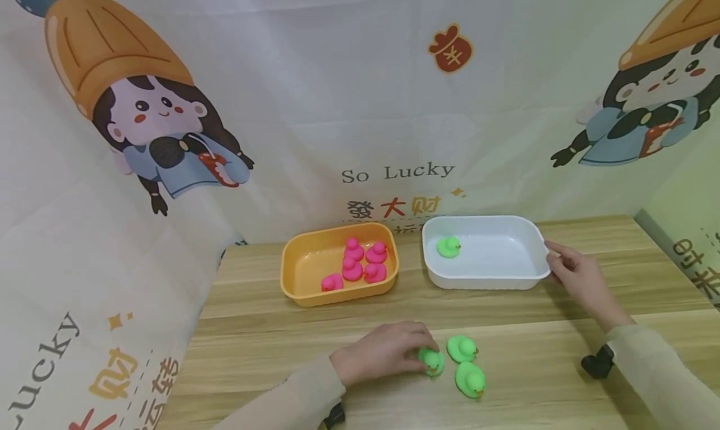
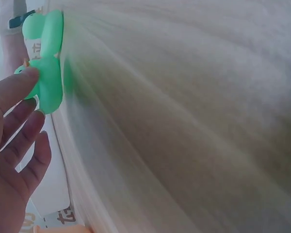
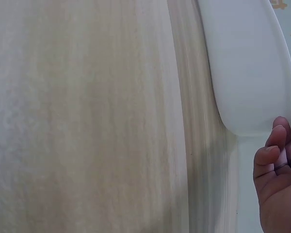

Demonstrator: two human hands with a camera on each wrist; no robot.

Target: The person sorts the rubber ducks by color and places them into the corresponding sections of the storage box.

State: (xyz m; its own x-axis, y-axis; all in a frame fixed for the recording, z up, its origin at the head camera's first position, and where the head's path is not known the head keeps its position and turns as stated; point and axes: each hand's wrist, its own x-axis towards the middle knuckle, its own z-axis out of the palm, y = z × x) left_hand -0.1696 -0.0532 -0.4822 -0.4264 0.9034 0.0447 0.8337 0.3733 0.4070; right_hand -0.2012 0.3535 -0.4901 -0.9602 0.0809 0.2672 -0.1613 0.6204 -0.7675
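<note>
My left hand (image 1: 388,352) pinches a green toy duck (image 1: 432,362) between thumb and fingers, low over the wooden table. In the left wrist view the thumb lies on the head of that duck (image 2: 51,90), and its other fingers are spread below. Two more green ducks, one behind (image 1: 463,349) and one in front (image 1: 470,380), sit just right of it. At the back right, my right hand (image 1: 582,280) grips the right end of a white plastic tub (image 1: 484,283) by its rim. One green duck (image 1: 448,247) sits inside the tub at its left.
An orange tub (image 1: 323,300) stands left of the white one, with several pink ducks (image 1: 352,270) mostly in its right half. Behind the table (image 1: 259,336) hangs a printed cloth (image 1: 337,105), close to both tubs; it also covers the left side.
</note>
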